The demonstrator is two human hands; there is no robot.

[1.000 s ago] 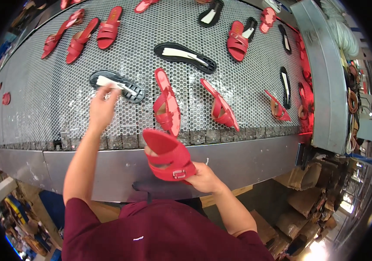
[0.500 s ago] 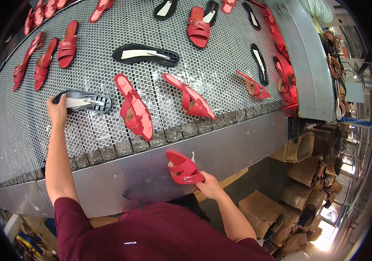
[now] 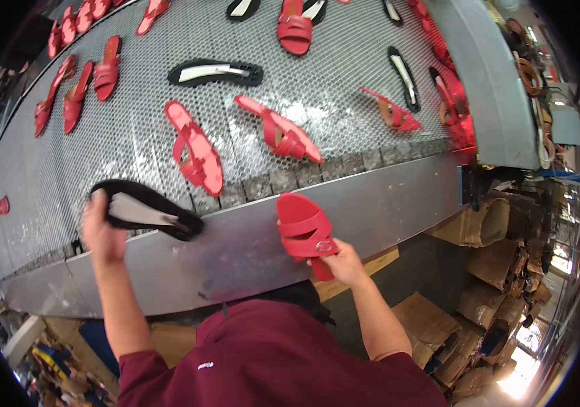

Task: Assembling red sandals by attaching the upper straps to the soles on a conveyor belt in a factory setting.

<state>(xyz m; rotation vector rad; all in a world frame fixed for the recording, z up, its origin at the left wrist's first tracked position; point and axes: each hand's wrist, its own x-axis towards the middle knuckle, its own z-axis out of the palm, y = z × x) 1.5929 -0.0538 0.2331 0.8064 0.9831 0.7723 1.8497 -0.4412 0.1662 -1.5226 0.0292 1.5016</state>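
Observation:
My left hand [image 3: 105, 229] grips one end of a black shoe sole [image 3: 144, 205] with a pale strip along its middle, raised over the near edge of the metal mesh conveyor [image 3: 134, 122]. The sole is blurred by motion. In front of my body, my right hand [image 3: 345, 263] is closed around a red strappy sandal [image 3: 305, 227] with a small buckle, its toe pointing away from me. Between the hands and beyond them, two red sandal uppers [image 3: 198, 152] [image 3: 286, 136] lie tilted on the mesh.
Another black sole [image 3: 215, 72] lies farther up the conveyor, with red sandals [image 3: 105, 71] at the left and a narrow sole [image 3: 405, 78] at the right. A grey metal housing [image 3: 486, 81] bounds the right side, glowing red inside. Cardboard boxes [image 3: 425, 322] stand below right.
My left hand has lifted the black sole off the mesh and drawn it toward me. The sandal in my right hand has moved up and right and turned more upright.

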